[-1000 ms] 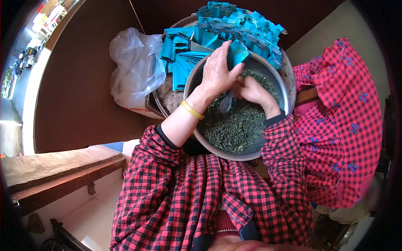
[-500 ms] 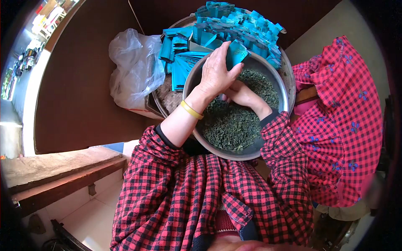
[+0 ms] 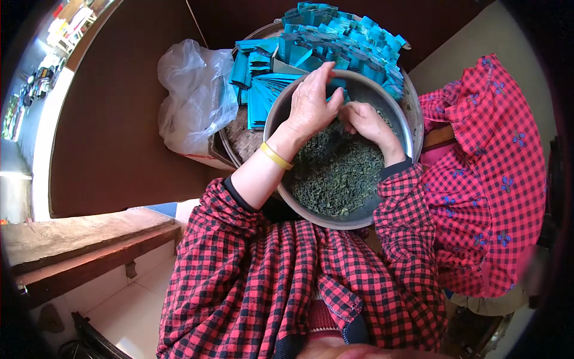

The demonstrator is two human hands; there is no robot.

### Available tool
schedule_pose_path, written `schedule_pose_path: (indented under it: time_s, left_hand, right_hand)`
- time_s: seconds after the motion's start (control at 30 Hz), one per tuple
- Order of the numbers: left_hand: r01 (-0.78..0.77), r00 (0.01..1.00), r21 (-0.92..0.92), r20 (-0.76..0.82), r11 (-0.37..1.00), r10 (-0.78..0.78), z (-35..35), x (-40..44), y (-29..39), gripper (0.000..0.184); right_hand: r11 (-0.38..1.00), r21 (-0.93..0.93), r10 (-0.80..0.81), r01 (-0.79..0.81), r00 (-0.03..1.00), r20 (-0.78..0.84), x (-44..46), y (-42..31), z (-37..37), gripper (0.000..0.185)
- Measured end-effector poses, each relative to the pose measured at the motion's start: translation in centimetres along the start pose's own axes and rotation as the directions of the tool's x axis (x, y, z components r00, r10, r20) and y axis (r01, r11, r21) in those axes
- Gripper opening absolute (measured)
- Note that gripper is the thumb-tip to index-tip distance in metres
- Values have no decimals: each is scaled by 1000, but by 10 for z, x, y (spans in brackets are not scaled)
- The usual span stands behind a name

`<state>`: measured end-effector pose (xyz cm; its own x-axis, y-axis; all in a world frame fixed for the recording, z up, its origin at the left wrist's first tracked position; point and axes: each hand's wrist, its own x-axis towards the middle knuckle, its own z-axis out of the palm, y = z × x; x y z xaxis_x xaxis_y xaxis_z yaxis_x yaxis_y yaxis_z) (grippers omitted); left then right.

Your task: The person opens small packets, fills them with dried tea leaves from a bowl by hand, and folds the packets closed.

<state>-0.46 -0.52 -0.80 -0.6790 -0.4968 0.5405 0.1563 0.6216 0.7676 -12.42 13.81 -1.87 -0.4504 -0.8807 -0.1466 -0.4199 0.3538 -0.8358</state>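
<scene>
A round metal bowl (image 3: 408,136) sits before me with dark green dried leaves, like tea (image 3: 344,182), in it. Over its far left part is my left hand (image 3: 312,103), a yellow band on the wrist. Its thumb and fingers close around a small blue packet (image 3: 335,85), of which only a sliver shows. Close beside that thumb, just above the leaves, my right hand (image 3: 369,124) has its fingers curled together. What those fingertips hold, if anything, is hidden.
Behind the bowl, several blue packets (image 3: 341,39) stand packed in a large round container (image 3: 412,90), with more folded ones (image 3: 269,96) at its left. A clear plastic bag (image 3: 197,99) hangs left of them. Red checked cloth (image 3: 490,179) lies to the right.
My right hand has come up out of the leaves and shifted right, beside the left thumb. The blue packet has tilted and shows much less. My left hand stays nearly in place.
</scene>
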Motion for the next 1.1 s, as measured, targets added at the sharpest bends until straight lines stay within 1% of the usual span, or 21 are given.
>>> schedule_pose_path:
  time_s: [0.07, 0.13, 0.17, 0.2, 0.3, 0.33, 0.4, 0.43, 0.47, 0.57, 0.6, 0.7, 0.73, 0.8, 0.83, 0.93, 1.0, 1.1]
  left_hand:
    - [-1, 1000, 33, 11, 999, 1, 2, -2, -4, 57]
    - [24, 989, 177, 141, 984, -50, 3, -4, -10, 61]
    - [29, 976, 248, 203, 968, -81, 5, -6, -13, 63]
    - [29, 975, 247, 207, 969, -81, 7, -9, -14, 63]
    - [-88, 942, 480, 324, 873, -83, 14, -22, -13, 71]
    - [-90, 941, 480, 328, 873, -84, 17, -23, -12, 71]
    - [-158, 881, 586, 447, 795, -154, 25, -25, -10, 74]
    - [-198, 845, 631, 497, 750, -195, 28, -26, -11, 75]
    - [-201, 845, 634, 498, 747, -195, 30, -26, -12, 75]
    - [-216, 834, 707, 492, 673, -250, 42, -25, -21, 72]
    - [-229, 831, 705, 501, 672, -242, 43, -25, -20, 72]
    - [-210, 866, 714, 453, 668, -212, 40, -30, -20, 72]
    - [-219, 863, 716, 459, 663, -211, 40, -31, -19, 72]
    - [-278, 882, 723, 453, 633, -130, 43, -36, -22, 72]
    - [-312, 889, 725, 452, 614, -81, 44, -35, -23, 72]
    - [-352, 886, 723, 462, 595, -37, 48, -33, -25, 71]
    - [-365, 885, 721, 465, 589, -21, 50, -32, -26, 71]
    - [-313, 863, 748, 481, 585, -154, 51, -29, -26, 72]
  right_hand:
    - [999, -34, 10, -11, 999, -35, -2, -2, -1, 31]
    - [994, -103, 22, -33, 995, -102, -5, -10, -2, 33]
    - [994, -101, 24, -34, 994, -103, -5, -10, -3, 33]
    - [995, -96, 26, -36, 994, -104, -6, -9, -5, 34]
    - [996, -78, 33, -41, 994, -107, -6, -4, -12, 37]
    - [993, -106, 41, -57, 988, -147, -5, -2, -16, 37]
    - [982, -162, 55, -92, 974, -222, -6, 2, -24, 38]
    - [983, -159, 56, -92, 974, -221, -8, 4, -27, 38]
    - [987, -129, 71, -101, 973, -221, -10, 5, -31, 38]
    - [991, -60, 99, -117, 966, -240, -12, 7, -41, 38]
    - [994, -34, 91, -103, 962, -256, -13, 8, -44, 38]
    - [997, 28, 80, -75, 953, -293, -15, 12, -46, 37]
    - [997, 17, 79, -77, 957, -279, -15, 12, -46, 37]
    - [997, -3, 77, -81, 964, -254, -16, 11, -45, 36]
    - [997, 5, 73, -75, 961, -268, -16, 12, -45, 36]
    - [994, -44, 85, -95, 977, -197, -14, 14, -45, 35]
    - [994, -57, 76, -90, 975, -209, -15, 13, -45, 35]
    - [993, -83, 63, -82, 975, -212, -16, 12, -44, 37]
